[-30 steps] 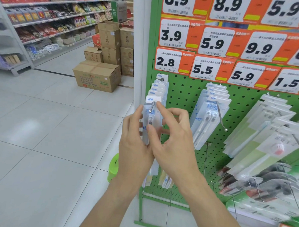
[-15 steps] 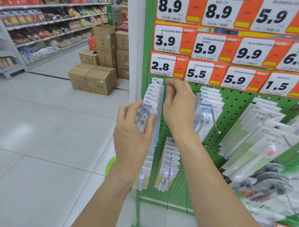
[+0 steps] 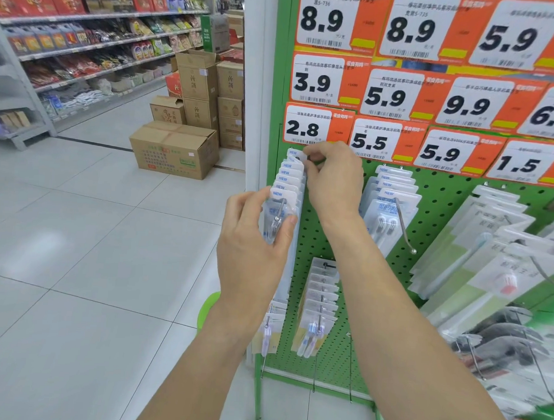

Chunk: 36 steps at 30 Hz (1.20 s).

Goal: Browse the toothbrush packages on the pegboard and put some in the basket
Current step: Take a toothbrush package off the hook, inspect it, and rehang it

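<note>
Both hands were up at the green pegboard (image 3: 435,197), working the leftmost row of toothbrush packages (image 3: 289,178), the ones with the little blue "NEW" tabs hanging right under the 2.8 price tag (image 3: 308,128). Left hand (image 3: 252,240) had its fingers and thumb curled round the front package (image 3: 277,216) of that row, still on its metal hook (image 3: 280,210) by the look of it. Right hand (image 3: 332,180) was higher up the same row, just below the 2.8 tag, fingers pinched together on the tab of the rearmost package (image 3: 293,153).

Just right of that row, under the 5.5 tag (image 3: 375,142), hung another stack of packages (image 3: 388,202), and below the 2.8 row hung two more bunches. A bit of a bright green basket (image 3: 208,308) peeked out low down, left of the pegboard and behind the left wrist. Way off left of the pegboard sat some cardboard boxes (image 3: 176,148) on the tiled floor.
</note>
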Each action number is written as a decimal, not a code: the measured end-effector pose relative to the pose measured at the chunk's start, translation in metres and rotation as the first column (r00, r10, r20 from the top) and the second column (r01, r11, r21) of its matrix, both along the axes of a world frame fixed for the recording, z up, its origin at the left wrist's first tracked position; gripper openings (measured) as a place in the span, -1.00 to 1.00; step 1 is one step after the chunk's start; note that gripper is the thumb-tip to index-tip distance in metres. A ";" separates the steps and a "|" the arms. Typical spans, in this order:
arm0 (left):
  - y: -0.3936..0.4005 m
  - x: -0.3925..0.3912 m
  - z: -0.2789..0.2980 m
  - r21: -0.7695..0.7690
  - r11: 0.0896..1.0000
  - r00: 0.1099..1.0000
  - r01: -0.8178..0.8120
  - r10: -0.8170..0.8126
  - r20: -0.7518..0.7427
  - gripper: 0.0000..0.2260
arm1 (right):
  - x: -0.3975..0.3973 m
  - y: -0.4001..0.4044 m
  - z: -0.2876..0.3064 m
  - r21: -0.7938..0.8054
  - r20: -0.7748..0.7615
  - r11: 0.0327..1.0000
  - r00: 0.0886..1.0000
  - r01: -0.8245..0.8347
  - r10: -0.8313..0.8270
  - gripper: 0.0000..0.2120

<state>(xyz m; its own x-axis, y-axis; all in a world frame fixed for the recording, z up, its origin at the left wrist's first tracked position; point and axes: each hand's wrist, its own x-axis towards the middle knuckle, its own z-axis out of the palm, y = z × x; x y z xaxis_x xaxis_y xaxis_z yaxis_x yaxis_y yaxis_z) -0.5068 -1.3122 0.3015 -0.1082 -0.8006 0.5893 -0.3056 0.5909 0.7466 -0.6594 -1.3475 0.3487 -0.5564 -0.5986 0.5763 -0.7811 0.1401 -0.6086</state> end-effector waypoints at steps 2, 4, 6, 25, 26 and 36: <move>-0.001 -0.001 0.000 -0.002 1.000 1.000 0.005 -0.005 0.004 -0.62 | -0.001 0.000 0.003 0.008 -0.015 1.000 1.000 0.016 -0.015 -0.89; -0.001 -0.001 0.001 0.000 1.000 1.000 0.010 -0.010 0.007 -0.63 | -0.001 0.001 0.007 0.024 0.001 1.000 1.000 0.008 -0.008 -0.88; -0.002 -0.002 0.001 -0.003 1.000 1.000 0.010 -0.010 0.005 -0.64 | 0.000 0.003 0.010 0.033 0.048 0.999 0.999 -0.021 0.019 -0.88; -0.013 -0.010 -0.005 -0.038 0.999 1.000 -0.010 0.009 -0.012 -0.59 | 0.034 0.043 0.003 -0.274 -0.049 0.961 0.998 0.030 -0.045 -0.67; -0.014 -0.012 -0.006 -0.039 0.999 1.000 -0.010 0.010 -0.015 -0.59 | 0.037 0.049 0.004 -0.325 -0.048 0.945 0.998 0.022 -0.039 -0.68; -0.022 -0.027 -0.013 -0.077 0.997 0.997 -0.026 0.021 -0.069 -0.57 | 0.047 0.084 0.002 -0.454 -0.027 0.890 0.999 -0.052 0.045 -0.74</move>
<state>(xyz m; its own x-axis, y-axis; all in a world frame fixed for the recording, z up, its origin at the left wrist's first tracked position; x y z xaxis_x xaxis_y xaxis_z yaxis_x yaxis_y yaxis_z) -0.5337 -1.3340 0.2883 -0.0475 -0.7541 0.6550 -0.2698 0.6411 0.7185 -0.6121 -1.2634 0.3506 -0.5224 -0.2955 0.7999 -0.7895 -0.1869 -0.5846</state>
